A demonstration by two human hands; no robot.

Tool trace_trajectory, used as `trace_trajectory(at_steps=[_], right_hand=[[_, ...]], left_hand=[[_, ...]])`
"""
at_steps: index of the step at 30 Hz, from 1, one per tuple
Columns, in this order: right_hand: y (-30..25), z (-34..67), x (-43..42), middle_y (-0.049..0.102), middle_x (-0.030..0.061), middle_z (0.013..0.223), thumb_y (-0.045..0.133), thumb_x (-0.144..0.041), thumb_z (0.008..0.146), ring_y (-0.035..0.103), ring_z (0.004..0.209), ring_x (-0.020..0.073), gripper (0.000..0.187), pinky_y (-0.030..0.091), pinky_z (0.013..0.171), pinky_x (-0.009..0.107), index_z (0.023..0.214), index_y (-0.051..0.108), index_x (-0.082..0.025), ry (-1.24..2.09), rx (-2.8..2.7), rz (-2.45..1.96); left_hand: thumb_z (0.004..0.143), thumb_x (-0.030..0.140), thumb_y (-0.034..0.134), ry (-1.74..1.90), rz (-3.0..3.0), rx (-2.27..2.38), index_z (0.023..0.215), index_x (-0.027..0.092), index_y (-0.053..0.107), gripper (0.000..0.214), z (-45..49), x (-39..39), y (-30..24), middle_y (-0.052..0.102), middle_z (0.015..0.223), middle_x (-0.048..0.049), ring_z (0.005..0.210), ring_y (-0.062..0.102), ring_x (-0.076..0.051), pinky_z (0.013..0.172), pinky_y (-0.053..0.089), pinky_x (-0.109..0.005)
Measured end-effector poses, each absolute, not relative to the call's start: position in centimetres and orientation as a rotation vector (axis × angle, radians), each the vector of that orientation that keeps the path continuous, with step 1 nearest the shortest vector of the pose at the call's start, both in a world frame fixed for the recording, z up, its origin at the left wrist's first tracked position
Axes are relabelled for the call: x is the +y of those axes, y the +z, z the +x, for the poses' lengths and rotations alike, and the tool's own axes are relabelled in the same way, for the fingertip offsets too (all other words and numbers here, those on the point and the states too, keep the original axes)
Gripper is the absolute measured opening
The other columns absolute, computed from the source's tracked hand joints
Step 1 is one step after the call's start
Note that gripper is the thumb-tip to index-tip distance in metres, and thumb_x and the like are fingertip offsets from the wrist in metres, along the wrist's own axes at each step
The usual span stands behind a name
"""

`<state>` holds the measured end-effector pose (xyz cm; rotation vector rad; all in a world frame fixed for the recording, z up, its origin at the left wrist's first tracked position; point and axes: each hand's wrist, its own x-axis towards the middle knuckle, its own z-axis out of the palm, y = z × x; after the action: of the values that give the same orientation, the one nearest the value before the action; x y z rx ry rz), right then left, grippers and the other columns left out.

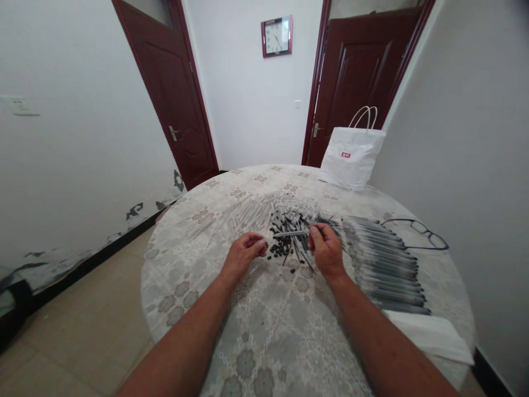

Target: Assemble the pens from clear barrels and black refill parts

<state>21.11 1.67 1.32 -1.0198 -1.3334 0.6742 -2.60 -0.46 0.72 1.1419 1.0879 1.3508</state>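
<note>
My right hand (pixel 326 248) is closed on a pen barrel (pixel 291 234) that points left, held level over the table. My left hand (pixel 243 255) is curled in a pinch just left of the barrel's free end; what its fingertips hold is too small to make out. Between and behind the hands lie small black caps (pixel 281 249), thin dark refills (pixel 301 223) and a spread of clear barrels (pixel 248 215). A row of assembled pens (pixel 386 264) lies to the right of my right hand.
The round table (pixel 198 309) has a patterned lace cloth. A white paper bag (pixel 351 157) stands at its far edge, glasses (pixel 425 231) lie at the right, and a white folded sheet (pixel 430 333) sits near the right front. Two dark doors and a wall clock are behind.
</note>
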Motion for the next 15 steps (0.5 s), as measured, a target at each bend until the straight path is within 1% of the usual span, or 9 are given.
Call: trace_trajectory(at_steps=[3,7,10,15], right_hand=[[1.4,20.6,1.5,0.052,-0.0057,0.056,0.054,-0.050,0.092,0.047,0.049,0.0109,0.031,0.038,0.048,0.021,0.093,0.060,-0.019,0.736,-1.301,-1.027],[1.4,20.0,1.1,0.051,-0.0063,0.055,0.056,-0.048,0.091,0.045,0.047,0.0098,0.029,0.036,0.045,0.020,0.091,0.059,-0.020,0.782,-1.301,-1.026],[1.5,19.7,0.8,0.052,-0.0062,0.055,0.057,-0.049,0.090,0.044,0.045,0.0095,0.029,0.035,0.043,0.020,0.092,0.060,-0.020,0.794,-1.289,-1.020],[2.0,19.6,0.6,0.052,-0.0060,0.055,0.058,-0.049,0.090,0.045,0.044,0.0094,0.029,0.036,0.041,0.020,0.092,0.059,-0.019,0.793,-1.234,-0.989]], left_hand=[[0.072,0.040,0.078,1.374,1.126,1.117,0.097,0.015,0.069,0.037,-2.7,-0.2,0.3,0.069,0.079,-0.0028,0.067,0.066,-0.014,0.072,0.057,-0.033],[0.073,0.038,0.077,1.399,1.063,1.095,0.102,0.016,0.073,0.036,-2.3,-0.2,0.4,0.068,0.082,-0.0031,0.068,0.065,-0.013,0.075,0.059,-0.035],[0.074,0.036,0.076,1.418,1.013,1.061,0.105,0.016,0.073,0.037,-1.9,-0.4,0.8,0.067,0.080,-0.0029,0.069,0.063,-0.013,0.075,0.060,-0.035],[0.073,0.034,0.077,1.459,0.939,1.014,0.105,0.014,0.073,0.038,-2.0,-0.4,1.3,0.065,0.078,-0.0032,0.071,0.062,-0.013,0.070,0.059,-0.032]])
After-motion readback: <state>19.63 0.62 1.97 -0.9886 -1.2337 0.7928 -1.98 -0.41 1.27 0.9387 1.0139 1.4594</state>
